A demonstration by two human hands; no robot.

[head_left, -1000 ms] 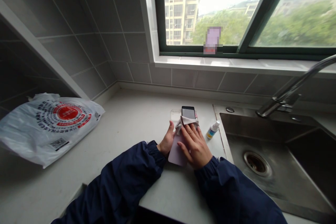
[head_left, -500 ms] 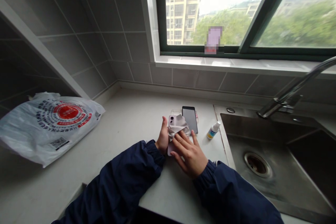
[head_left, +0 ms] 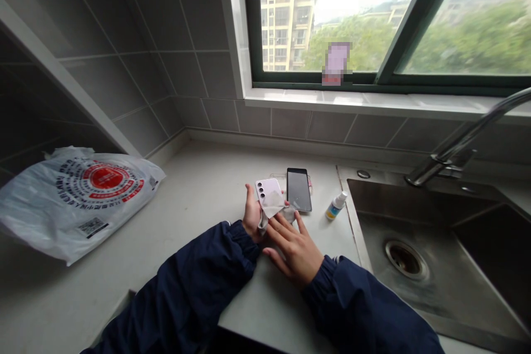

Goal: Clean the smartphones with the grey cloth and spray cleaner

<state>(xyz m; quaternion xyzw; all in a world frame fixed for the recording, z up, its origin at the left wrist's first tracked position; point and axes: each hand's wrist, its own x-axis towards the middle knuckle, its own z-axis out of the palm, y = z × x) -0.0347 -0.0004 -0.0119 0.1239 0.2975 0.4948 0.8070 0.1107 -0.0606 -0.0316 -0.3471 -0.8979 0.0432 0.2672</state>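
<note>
My left hand [head_left: 251,214] holds a pale lilac smartphone [head_left: 271,184] with its camera side up, the thumb along its left edge. A light grey cleaning cloth [head_left: 274,204] lies folded over the lower part of the phone. My right hand [head_left: 295,247] presses the cloth onto the phone with its fingers stretched out, hiding the phone's lower end. Just beyond, a dark-screened smartphone [head_left: 298,188] rests on the counter, partly over a clear phone case [head_left: 310,181]. To the right stands a small white spray bottle [head_left: 336,205] with a blue and yellow label.
A steel sink [head_left: 435,301] with a chrome faucet [head_left: 450,149] takes up the right side. On the left, a white plastic bag [head_left: 53,199] with red and black print lies on the white counter [head_left: 199,188]. A window [head_left: 332,5] is behind.
My right hand has slid the cloth down the lilac phone towards me, uncovering all its camera lenses. The phone's top has shifted slightly left.
</note>
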